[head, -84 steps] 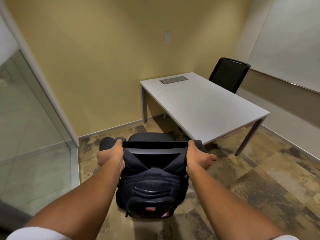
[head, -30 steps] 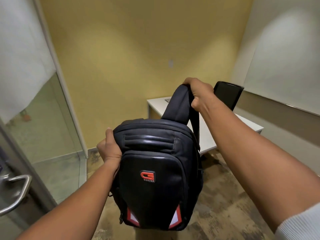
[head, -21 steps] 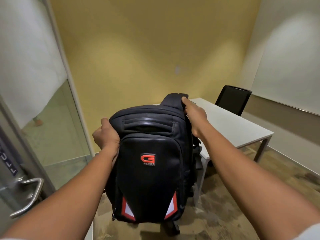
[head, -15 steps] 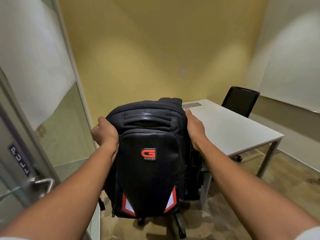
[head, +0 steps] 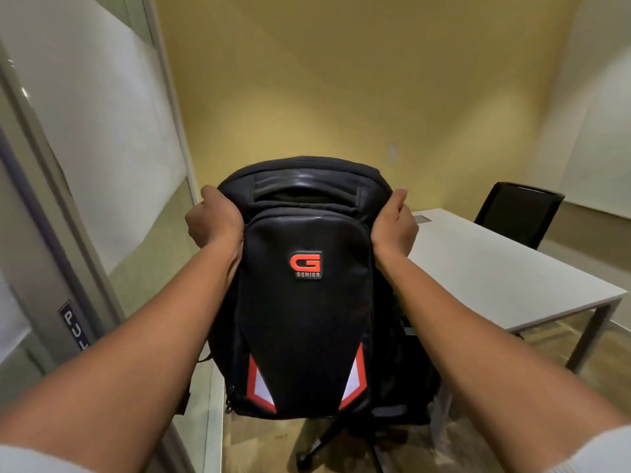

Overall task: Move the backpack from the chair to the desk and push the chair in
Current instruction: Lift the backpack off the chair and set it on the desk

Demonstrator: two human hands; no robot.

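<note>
The black backpack [head: 304,295] hangs upright in the air between both hands, left hand [head: 215,221] and right hand [head: 392,227] gripping its upper sides, near-left of the white tabletop [head: 495,268], above the chair base [head: 327,445].

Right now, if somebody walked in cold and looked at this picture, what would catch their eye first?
The black backpack fills the centre, held up by its top corners between the left hand and the right hand, its red G logo facing the camera. To the right stands the white desk, with a black chair at its far side.
</note>
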